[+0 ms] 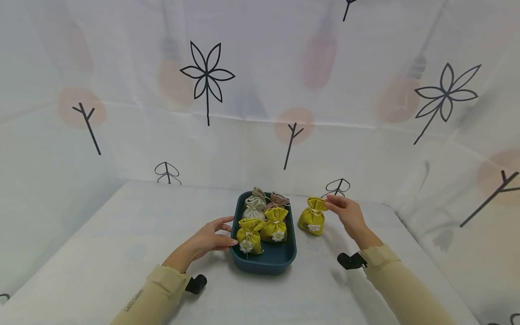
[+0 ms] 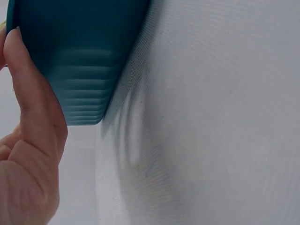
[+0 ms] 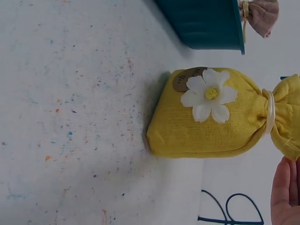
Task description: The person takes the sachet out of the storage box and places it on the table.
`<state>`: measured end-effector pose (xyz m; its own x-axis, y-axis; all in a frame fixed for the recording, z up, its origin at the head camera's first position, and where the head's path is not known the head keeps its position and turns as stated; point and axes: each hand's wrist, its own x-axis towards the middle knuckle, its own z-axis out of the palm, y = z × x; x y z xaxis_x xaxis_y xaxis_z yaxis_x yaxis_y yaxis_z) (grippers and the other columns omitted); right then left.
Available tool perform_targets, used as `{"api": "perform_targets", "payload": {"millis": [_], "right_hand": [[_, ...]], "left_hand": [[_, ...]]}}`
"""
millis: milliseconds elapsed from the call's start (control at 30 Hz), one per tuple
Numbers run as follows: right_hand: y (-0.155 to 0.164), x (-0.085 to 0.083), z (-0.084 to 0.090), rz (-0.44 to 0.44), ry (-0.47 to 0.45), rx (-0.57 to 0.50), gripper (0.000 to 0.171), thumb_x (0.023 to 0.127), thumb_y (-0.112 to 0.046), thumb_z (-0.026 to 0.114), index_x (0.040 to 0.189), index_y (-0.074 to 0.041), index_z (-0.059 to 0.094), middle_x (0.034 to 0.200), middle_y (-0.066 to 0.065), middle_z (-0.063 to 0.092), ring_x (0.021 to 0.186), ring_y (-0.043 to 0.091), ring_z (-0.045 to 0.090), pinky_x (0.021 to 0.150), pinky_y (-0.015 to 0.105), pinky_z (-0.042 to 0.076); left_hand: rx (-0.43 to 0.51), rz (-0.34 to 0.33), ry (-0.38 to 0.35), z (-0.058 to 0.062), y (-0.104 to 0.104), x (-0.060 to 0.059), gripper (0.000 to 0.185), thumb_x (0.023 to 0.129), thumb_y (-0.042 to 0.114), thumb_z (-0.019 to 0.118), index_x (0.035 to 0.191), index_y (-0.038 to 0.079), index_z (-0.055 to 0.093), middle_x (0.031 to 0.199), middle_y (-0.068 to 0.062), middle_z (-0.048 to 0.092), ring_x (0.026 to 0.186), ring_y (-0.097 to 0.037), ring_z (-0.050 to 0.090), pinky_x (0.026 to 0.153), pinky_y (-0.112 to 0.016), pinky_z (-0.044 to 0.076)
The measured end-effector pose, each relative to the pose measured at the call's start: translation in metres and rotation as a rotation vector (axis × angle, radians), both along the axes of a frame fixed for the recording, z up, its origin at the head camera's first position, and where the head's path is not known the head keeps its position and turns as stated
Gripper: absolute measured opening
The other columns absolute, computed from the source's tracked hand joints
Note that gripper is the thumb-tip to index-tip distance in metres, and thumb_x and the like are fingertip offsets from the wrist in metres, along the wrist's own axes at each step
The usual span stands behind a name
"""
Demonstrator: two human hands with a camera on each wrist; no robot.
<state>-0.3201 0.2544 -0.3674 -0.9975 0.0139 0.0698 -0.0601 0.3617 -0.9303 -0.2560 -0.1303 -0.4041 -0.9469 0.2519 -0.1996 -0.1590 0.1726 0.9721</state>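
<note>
A dark teal tray [image 1: 264, 264] stands on the white table and holds several small tied cloth bags: two yellow ones with white flowers [image 1: 248, 235] at the front, and a white one [image 1: 254, 209] and duller ones behind. My left hand [image 1: 211, 237] rests on the tray's left wall, fingers relaxed; the left wrist view shows its thumb [image 2: 33, 93] lying along the teal wall [image 2: 79, 56]. Another yellow bag [image 1: 312, 217] stands upright on the table just right of the tray. My right hand [image 1: 345, 212] reaches its fairly straight fingertips to that bag's gathered top. In the right wrist view the fingertips [image 3: 286, 194] sit beside the bag [image 3: 211, 122].
White cloth printed with flowers and trees covers the table and the back and side walls. A black tree print [image 1: 337, 186] lies behind the right hand. The tray's corner [image 3: 206, 23] and a brown bag [image 3: 262, 16] show in the right wrist view.
</note>
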Motion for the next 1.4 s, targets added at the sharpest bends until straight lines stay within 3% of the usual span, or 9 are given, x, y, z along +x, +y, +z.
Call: {"api": "perform_targets", "payload": {"millis": [233, 500, 833, 1233, 1400], "right_hand": [[0.003, 0.007, 0.002, -0.036, 0.023, -0.003, 0.048, 0.093, -0.022, 0.060, 0.133, 0.002, 0.047, 0.131, 0.020, 0.049, 0.117, 0.026, 0.047, 0.104, 0.043, 0.032], [0.009, 0.015, 0.007, -0.015, 0.060, -0.013, 0.056, 0.089, -0.032, 0.064, 0.130, 0.003, 0.049, 0.131, 0.019, 0.050, 0.103, 0.005, 0.052, 0.103, 0.042, 0.033], [0.001, 0.026, 0.013, 0.002, 0.021, -0.019, 0.049, 0.092, -0.023, 0.061, 0.131, 0.003, 0.047, 0.132, 0.019, 0.048, 0.111, 0.016, 0.050, 0.103, 0.042, 0.033], [-0.010, 0.028, 0.013, 0.072, 0.026, -0.051, 0.044, 0.093, -0.017, 0.060, 0.130, 0.004, 0.049, 0.126, 0.021, 0.051, 0.100, 0.006, 0.054, 0.102, 0.041, 0.034], [-0.019, 0.029, 0.015, 0.089, 0.008, -0.057, 0.043, 0.092, -0.017, 0.061, 0.128, 0.004, 0.050, 0.125, 0.020, 0.051, 0.106, 0.016, 0.053, 0.102, 0.041, 0.035]], "left_hand": [[0.006, 0.002, -0.005, 0.000, 0.000, 0.000, 0.079, 0.075, 0.007, 0.077, 0.143, 0.013, 0.037, 0.118, -0.014, 0.048, 0.078, -0.019, 0.059, 0.071, -0.034, 0.054], [0.003, 0.000, -0.004, -0.001, -0.001, 0.000, 0.080, 0.075, 0.007, 0.078, 0.143, 0.013, 0.037, 0.118, -0.014, 0.048, 0.078, -0.019, 0.059, 0.070, -0.033, 0.054], [0.008, -0.008, 0.001, 0.000, -0.001, 0.000, 0.079, 0.076, 0.007, 0.077, 0.143, 0.013, 0.036, 0.118, -0.014, 0.047, 0.078, -0.019, 0.059, 0.071, -0.033, 0.054], [0.009, -0.009, 0.007, -0.001, -0.001, 0.000, 0.079, 0.076, 0.007, 0.077, 0.143, 0.013, 0.036, 0.118, -0.015, 0.048, 0.079, -0.019, 0.060, 0.071, -0.033, 0.054], [0.014, -0.011, 0.009, -0.002, -0.001, 0.000, 0.079, 0.075, 0.007, 0.077, 0.143, 0.013, 0.036, 0.119, -0.015, 0.047, 0.079, -0.019, 0.060, 0.071, -0.034, 0.054]]}}
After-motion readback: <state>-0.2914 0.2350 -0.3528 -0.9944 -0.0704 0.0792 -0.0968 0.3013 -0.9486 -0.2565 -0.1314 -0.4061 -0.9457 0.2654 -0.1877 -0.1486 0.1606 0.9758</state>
